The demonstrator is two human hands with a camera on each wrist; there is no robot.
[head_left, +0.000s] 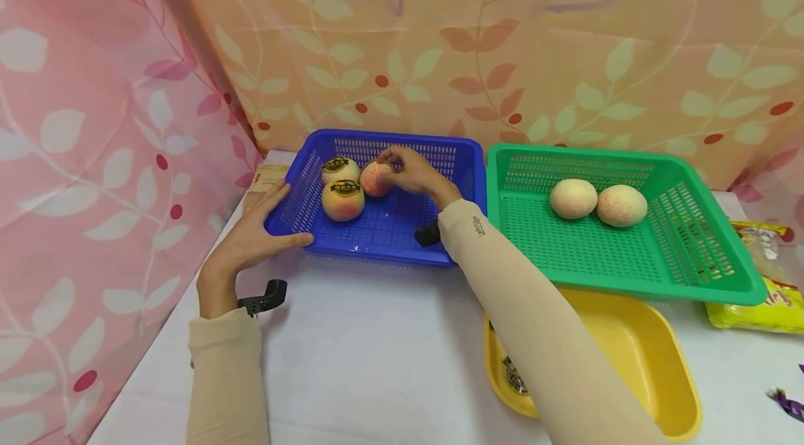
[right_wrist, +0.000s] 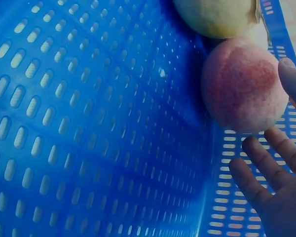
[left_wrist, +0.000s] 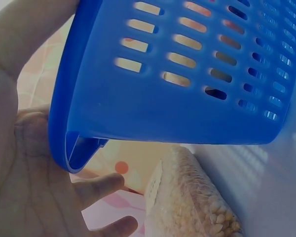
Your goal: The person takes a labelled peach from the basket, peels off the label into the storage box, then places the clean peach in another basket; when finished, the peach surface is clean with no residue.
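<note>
My left hand point(head_left: 254, 232) is spread at the near left corner of the blue basket point(head_left: 383, 255), thumb at its front rim. In the left wrist view the palm lies beside the rim, fingers extended. Inside the basket my right hand point(head_left: 411, 169) is at a reddish peach point(head_left: 375, 180). In the right wrist view its thumb and fingertips are at the edge of the peach point(right_wrist: 244, 86), the other fingers apart. Two paler peaches with dark labels, one behind point(head_left: 339, 169) and one in front point(head_left: 343, 202), sit left of it.
A green basket point(head_left: 622, 284) stands right of the blue one, holding two pale speckled peaches point(head_left: 574, 199). Below it is a yellow tray point(head_left: 681, 389), partly covered by my right sleeve. Yellow packets point(head_left: 763, 309) lie far right. A bag of pale kernels point(left_wrist: 187, 197) stands beyond the left hand.
</note>
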